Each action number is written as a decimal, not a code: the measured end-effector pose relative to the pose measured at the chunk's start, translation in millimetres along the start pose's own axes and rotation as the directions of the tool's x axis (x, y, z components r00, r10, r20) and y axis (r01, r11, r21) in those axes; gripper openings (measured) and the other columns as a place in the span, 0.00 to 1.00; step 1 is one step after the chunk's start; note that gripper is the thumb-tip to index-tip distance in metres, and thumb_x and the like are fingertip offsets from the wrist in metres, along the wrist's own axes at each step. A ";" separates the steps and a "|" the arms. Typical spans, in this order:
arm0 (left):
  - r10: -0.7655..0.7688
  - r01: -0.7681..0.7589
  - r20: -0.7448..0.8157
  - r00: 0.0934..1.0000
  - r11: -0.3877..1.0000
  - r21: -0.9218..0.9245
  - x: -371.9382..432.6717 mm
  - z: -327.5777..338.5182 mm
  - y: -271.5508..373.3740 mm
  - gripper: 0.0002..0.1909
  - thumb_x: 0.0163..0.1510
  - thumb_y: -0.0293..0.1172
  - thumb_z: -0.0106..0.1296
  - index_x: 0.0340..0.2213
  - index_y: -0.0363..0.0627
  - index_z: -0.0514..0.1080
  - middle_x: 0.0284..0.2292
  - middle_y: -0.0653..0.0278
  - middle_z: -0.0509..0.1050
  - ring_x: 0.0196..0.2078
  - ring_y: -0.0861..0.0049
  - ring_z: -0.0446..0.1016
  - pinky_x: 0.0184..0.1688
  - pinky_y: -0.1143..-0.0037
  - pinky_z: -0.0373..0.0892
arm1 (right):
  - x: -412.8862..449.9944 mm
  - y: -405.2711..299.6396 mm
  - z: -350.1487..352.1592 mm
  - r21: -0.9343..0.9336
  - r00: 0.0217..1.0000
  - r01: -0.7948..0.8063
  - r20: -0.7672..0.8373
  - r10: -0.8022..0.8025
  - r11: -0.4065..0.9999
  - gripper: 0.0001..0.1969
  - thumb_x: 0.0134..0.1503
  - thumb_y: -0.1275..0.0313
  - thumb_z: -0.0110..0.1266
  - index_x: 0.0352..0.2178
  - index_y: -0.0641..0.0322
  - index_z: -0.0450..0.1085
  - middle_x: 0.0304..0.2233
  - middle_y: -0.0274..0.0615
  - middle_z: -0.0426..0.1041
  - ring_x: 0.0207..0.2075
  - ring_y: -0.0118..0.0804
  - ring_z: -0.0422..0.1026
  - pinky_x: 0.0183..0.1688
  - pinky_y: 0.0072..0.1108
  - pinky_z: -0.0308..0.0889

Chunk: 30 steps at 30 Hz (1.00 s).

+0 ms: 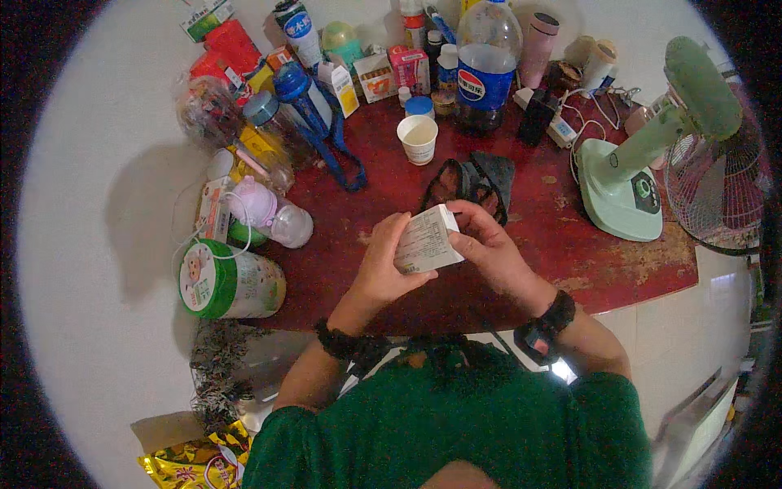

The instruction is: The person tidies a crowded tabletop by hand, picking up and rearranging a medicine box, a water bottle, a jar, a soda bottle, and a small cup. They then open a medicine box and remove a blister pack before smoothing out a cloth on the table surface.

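A small white printed cardboard box [426, 241] is held above the front of a red wooden table [342, 244]. My left hand [386, 260] grips its left side and lower edge, with the thumb along the bottom. The fingers and thumb of my right hand [489, 247] pinch the box's right end. Just behind my hands lies a dark mesh-and-fabric item [492, 177], partly hidden. A white paper cup [418, 139] stands farther back, in front of a blue-lidded jar [420, 106].
Along the back stand a large cola bottle [486, 73], a pink tumbler [539, 52] and several small boxes. A green fan [620, 183] is at right, beside white cables. At left are a blue strapped bottle [302, 98], a lilac-topped bottle [256, 202] and a green-lidded tub [244, 280].
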<state>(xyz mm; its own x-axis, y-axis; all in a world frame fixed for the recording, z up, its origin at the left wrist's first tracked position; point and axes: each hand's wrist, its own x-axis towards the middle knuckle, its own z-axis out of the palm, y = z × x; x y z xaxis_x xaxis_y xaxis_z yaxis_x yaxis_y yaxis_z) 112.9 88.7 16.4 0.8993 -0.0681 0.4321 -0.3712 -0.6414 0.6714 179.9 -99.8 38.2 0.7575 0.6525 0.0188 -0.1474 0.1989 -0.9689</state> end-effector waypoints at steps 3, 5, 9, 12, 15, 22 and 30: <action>-0.004 0.004 0.007 1.000 0.999 -0.034 -2.7 2.4 -4.7 0.46 0.26 0.32 0.66 0.48 0.38 0.54 0.46 0.50 0.60 0.49 0.56 0.59 0.50 0.65 0.56 | -1.6 -0.5 2.6 0.056 0.998 -0.039 -0.044 0.041 0.998 0.21 0.52 0.70 0.50 0.47 0.59 0.57 0.43 0.34 0.62 0.46 0.27 0.59 0.48 0.19 0.57; -0.008 0.009 0.008 1.000 0.999 -0.052 -5.6 3.1 -7.6 0.46 0.26 0.32 0.66 0.48 0.38 0.54 0.46 0.50 0.60 0.49 0.56 0.59 0.50 0.65 0.56 | -0.7 0.2 1.0 0.026 0.996 -0.082 -0.032 0.083 0.996 0.21 0.52 0.70 0.50 0.48 0.59 0.57 0.43 0.35 0.62 0.45 0.27 0.59 0.48 0.19 0.57; -0.020 0.020 0.046 0.999 1.000 0.015 -6.6 4.3 -13.2 0.45 0.26 0.32 0.65 0.47 0.36 0.54 0.45 0.48 0.60 0.48 0.55 0.59 0.50 0.65 0.57 | -3.4 9.4 -5.7 -0.119 0.994 -0.112 0.004 0.114 0.986 0.23 0.52 0.67 0.50 0.48 0.63 0.56 0.42 0.40 0.64 0.44 0.30 0.61 0.48 0.21 0.58; 0.013 -0.021 0.064 0.998 0.993 0.114 -8.5 7.5 -15.4 0.45 0.26 0.31 0.64 0.47 0.36 0.55 0.44 0.48 0.60 0.47 0.54 0.59 0.49 0.65 0.57 | -3.8 19.6 -4.1 -0.429 1.000 0.015 0.013 -0.011 0.903 0.25 0.51 0.68 0.50 0.48 0.70 0.54 0.43 0.52 0.64 0.46 0.41 0.63 0.48 0.25 0.58; -0.014 0.004 0.060 0.998 0.986 0.167 -8.6 8.3 -13.2 0.43 0.26 0.31 0.63 0.47 0.36 0.56 0.44 0.48 0.61 0.46 0.53 0.59 0.49 0.65 0.58 | -0.6 15.3 0.6 -0.604 0.997 0.075 0.026 -0.074 0.793 0.25 0.51 0.69 0.49 0.47 0.73 0.53 0.42 0.59 0.64 0.45 0.49 0.65 0.47 0.27 0.60; -0.126 0.095 0.174 0.977 0.980 0.174 -6.3 7.7 -35.6 0.48 0.26 0.43 0.64 0.48 0.35 0.55 0.46 0.47 0.60 0.50 0.55 0.59 0.52 0.65 0.54 | 21.9 14.7 -12.6 -0.466 0.988 -0.070 0.091 0.126 0.882 0.23 0.50 0.68 0.50 0.46 0.71 0.56 0.38 0.54 0.68 0.40 0.44 0.69 0.44 0.28 0.62; -0.096 0.102 -0.055 0.994 0.988 0.114 35.9 -14.3 -32.5 0.49 0.32 0.39 0.63 0.51 0.33 0.48 0.49 0.44 0.54 0.54 0.53 0.52 0.55 0.65 0.50 | 77.3 -35.6 -10.1 -0.715 0.990 0.138 0.071 -0.124 0.686 0.23 0.48 0.70 0.49 0.46 0.64 0.57 0.33 0.57 0.70 0.37 0.52 0.70 0.38 0.29 0.65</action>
<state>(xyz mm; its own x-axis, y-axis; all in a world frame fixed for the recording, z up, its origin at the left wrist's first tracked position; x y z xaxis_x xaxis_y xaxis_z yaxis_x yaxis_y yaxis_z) 154.0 118.1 18.7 0.9166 0.0365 0.3980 -0.2485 -0.7278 0.6391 250.1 -63.8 71.6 0.7228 0.6730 0.1567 0.4576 -0.2963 -0.8383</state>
